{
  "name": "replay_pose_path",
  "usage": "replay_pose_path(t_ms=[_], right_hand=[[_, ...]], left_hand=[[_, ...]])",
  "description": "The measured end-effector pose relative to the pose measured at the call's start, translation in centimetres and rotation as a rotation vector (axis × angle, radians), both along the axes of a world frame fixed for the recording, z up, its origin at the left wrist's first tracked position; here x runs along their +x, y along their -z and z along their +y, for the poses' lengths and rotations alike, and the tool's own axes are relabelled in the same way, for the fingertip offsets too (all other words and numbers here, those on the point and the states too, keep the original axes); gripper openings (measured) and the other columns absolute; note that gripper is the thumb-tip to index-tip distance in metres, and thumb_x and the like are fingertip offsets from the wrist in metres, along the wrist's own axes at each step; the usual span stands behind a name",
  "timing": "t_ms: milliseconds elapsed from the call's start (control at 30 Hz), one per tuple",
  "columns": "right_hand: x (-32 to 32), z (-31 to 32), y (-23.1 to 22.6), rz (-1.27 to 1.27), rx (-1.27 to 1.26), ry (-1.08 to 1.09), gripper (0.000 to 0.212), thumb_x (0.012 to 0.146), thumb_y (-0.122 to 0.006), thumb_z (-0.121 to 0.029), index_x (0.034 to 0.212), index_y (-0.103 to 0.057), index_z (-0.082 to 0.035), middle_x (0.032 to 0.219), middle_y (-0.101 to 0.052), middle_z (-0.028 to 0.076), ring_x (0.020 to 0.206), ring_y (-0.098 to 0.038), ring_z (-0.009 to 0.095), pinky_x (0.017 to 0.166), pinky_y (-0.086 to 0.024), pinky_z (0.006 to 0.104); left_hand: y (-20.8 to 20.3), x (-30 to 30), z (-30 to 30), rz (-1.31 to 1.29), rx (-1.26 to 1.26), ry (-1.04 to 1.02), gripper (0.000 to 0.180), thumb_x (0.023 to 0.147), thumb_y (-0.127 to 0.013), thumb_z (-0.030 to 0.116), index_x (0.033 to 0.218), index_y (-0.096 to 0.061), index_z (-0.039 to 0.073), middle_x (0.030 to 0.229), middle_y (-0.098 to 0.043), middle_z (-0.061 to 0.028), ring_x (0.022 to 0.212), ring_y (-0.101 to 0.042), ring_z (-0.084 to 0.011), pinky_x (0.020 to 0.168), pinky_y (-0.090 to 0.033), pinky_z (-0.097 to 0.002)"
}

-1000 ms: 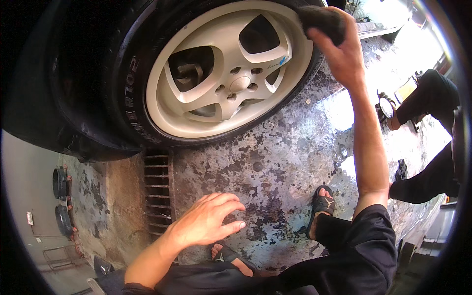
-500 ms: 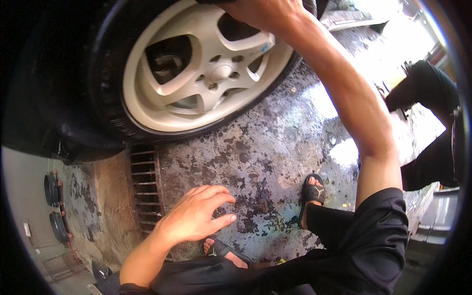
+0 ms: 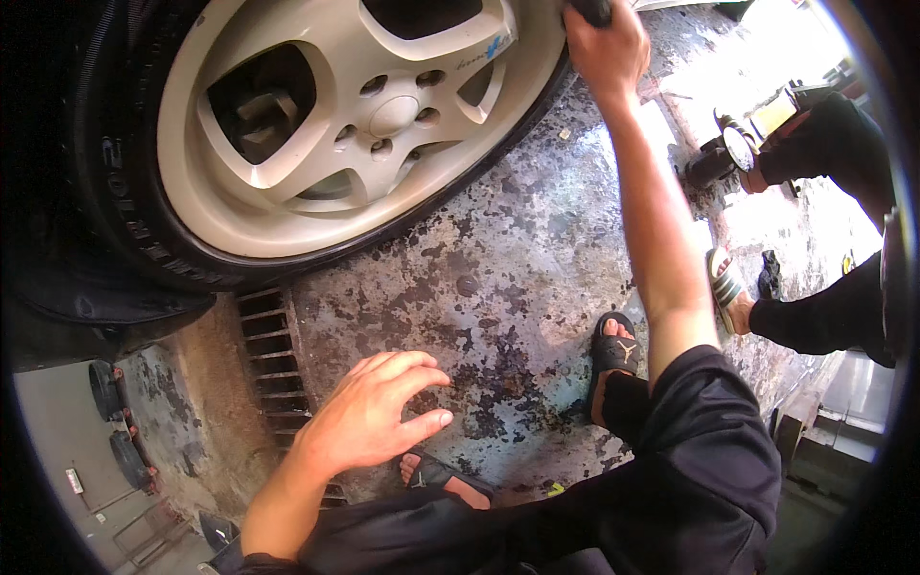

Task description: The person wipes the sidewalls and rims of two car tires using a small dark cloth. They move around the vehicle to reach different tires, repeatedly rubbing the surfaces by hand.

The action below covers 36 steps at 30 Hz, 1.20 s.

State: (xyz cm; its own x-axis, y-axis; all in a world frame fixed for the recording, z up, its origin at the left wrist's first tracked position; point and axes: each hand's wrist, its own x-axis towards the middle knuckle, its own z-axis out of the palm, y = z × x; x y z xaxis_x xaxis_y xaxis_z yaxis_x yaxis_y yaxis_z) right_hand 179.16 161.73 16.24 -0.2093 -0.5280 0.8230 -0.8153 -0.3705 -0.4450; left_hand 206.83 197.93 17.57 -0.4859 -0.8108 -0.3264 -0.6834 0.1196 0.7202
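Observation:
A cream alloy wheel [image 3: 376, 123] with wide spokes and open bolt holes fills the upper left, inside a black tyre [image 3: 123, 182] on a dark car. At the wheel's upper right edge, my right hand [image 3: 613, 53] is closed round a small black object [image 3: 592, 11]. The top of the frame cuts this object off, so its kind cannot be made out. My left hand [image 3: 379, 412] hovers above the floor, thumb and fingers apart, with nothing in it.
A slatted metal drain grate [image 3: 273, 350] runs along the stained concrete floor [image 3: 479, 287] below the tyre. At the right, another person's legs [image 3: 834, 307] and sandalled feet show beside a dark cylindrical object [image 3: 707, 168]. My own feet wear black slides [image 3: 615, 353].
My right hand has moved right along the wheel's upper rim, and the black object in it now shows more. The view has shifted, bringing the other person's feet into sight. My left hand stays open.

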Motion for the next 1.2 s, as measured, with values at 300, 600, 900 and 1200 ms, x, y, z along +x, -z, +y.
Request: replay_pose_path(t_ms=[300, 600, 900, 1200], right_hand=[[7.5, 5.7, 22.6, -0.731, 0.727, 0.088, 0.036, 0.084, -0.072, -0.034, 0.104, -0.074, -0.004, 0.099, -0.077, 0.023, 0.095, -0.074, 0.040, 0.089, -0.056, 0.0490], [21.7, 19.6, 23.2, -1.095, 1.521, -0.443, 0.031, 0.083, -0.079, -0.030, 0.093, -0.070, -0.002, 0.075, -0.067, 0.009, 0.057, -0.061, 0.020, 0.052, -0.047, 0.0350], [20.6, 37.8, 14.5, -0.837, 1.863, -1.122, 0.032, 0.089, -0.074, -0.033, 0.111, -0.068, -0.011, 0.100, -0.070, 0.007, 0.086, -0.066, 0.022, 0.072, -0.055, 0.0410], [25.1, 38.4, 11.2, -1.192, 1.916, -1.206, 0.025, 0.093, -0.065, -0.030, 0.110, -0.066, -0.012, 0.118, -0.068, 0.010, 0.103, -0.065, 0.026, 0.080, -0.056, 0.0514]], left_hand=[[-1.4, 0.9, 1.4, -0.013, -0.016, -0.044, 0.044, 0.091, -0.080, 0.034, 0.125, -0.072, 0.007, 0.139, -0.064, -0.0162, 0.128, -0.060, -0.0353, 0.111, -0.045, -0.0451], [-2.5, 0.1, 3.6, 0.053, -0.168, -0.016, 0.045, 0.092, -0.078, 0.035, 0.124, -0.071, 0.005, 0.134, -0.065, -0.0157, 0.128, -0.060, -0.0354, 0.111, -0.045, -0.0463], [-3.4, 0.1, 6.2, 0.053, -0.330, 0.024, 0.038, 0.093, -0.072, 0.033, 0.118, -0.068, 0.005, 0.118, -0.064, -0.0156, 0.116, -0.061, -0.0330, 0.104, -0.047, -0.0465], [-6.0, 0.5, 7.6, 0.203, -0.562, -0.026, 0.041, 0.090, -0.073, 0.034, 0.115, -0.068, 0.003, 0.113, -0.067, -0.0168, 0.114, -0.065, -0.0361, 0.102, -0.050, -0.0491]])
